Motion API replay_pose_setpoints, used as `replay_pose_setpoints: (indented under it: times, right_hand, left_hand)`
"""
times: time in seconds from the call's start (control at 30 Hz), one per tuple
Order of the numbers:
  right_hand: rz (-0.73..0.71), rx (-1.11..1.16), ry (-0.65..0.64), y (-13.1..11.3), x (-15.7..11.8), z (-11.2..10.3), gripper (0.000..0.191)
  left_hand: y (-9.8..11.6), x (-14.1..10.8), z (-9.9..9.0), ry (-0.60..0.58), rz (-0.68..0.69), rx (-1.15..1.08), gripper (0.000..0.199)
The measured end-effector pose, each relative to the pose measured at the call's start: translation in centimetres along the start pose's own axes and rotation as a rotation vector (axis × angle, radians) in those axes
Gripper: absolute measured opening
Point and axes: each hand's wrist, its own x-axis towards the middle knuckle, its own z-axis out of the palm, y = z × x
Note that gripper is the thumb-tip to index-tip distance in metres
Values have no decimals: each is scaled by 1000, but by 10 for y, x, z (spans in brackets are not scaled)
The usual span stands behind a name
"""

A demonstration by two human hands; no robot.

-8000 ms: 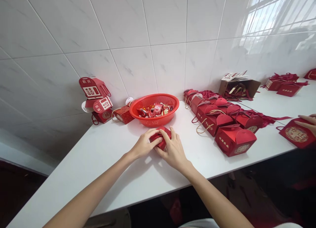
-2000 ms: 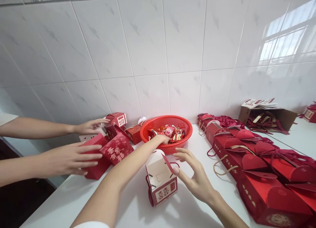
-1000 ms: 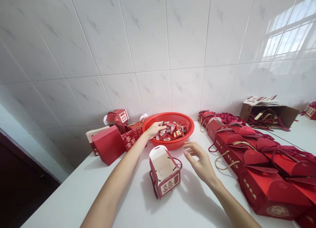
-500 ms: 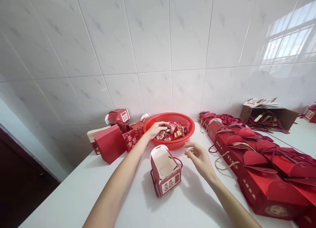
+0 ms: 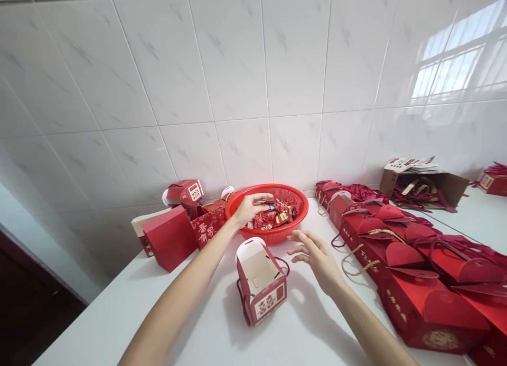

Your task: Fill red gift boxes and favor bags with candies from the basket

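Head view: left grip (image 5: 249,209) over the sweets (image 5: 274,218) in the basket (image 5: 277,238) (hold unclear), twelve o'clock from the box (image 5: 263,292); right grip (image 5: 317,257), released, at two o'clock.

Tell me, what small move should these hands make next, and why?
Perhaps the left hand should gather a few wrapped candies: it is over them at the red colander, and the open gift box in front shows bare cardboard inside. Whether that hand holds any is hidden.
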Motion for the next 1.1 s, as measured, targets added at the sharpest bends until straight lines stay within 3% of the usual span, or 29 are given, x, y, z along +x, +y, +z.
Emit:
replay_pose_setpoints:
  times: [0.13,0.27,0.37,0.47,0.53,0.63,0.67,0.8,0.97,1.1]
  right_hand:
    - [220,292,-78,-6,-2,2,57]
    - [238,437,-31,-7,-1,2,42]
    - [245,477,38,-6,0,0,36]
    - [282,471,100,-6,0,-1,28]
    - [293,449,137,-6,0,-1,29]
    - [275,414,145,-3,-1,1,38]
    - [267,404,137,-2,-1,2,42]
    - [256,354,119,1,-2,3,49]
    - [275,325,155,0,-3,1,52]
    - [261,327,170,1,-2,-3,54]
  left_hand:
    - [39,-16,35,-320,255,316,31]
    - [60,-34,66,-656,303,528,54]
    - [60,-33,70,-780,269,445,60]
    - [53,-16,54,-749,115,243,57]
    - [44,5,38,-630,36,192,48]
    - [27,40,19,-385,-8,355,29]
    - [20,51,16,-353,-41,450,27]
    - [-4,78,23,-433,-133,654,34]
    - [-23,78,48,-596,-174,927,39]
    - [-34,77,42,-527,-233,1040,21]
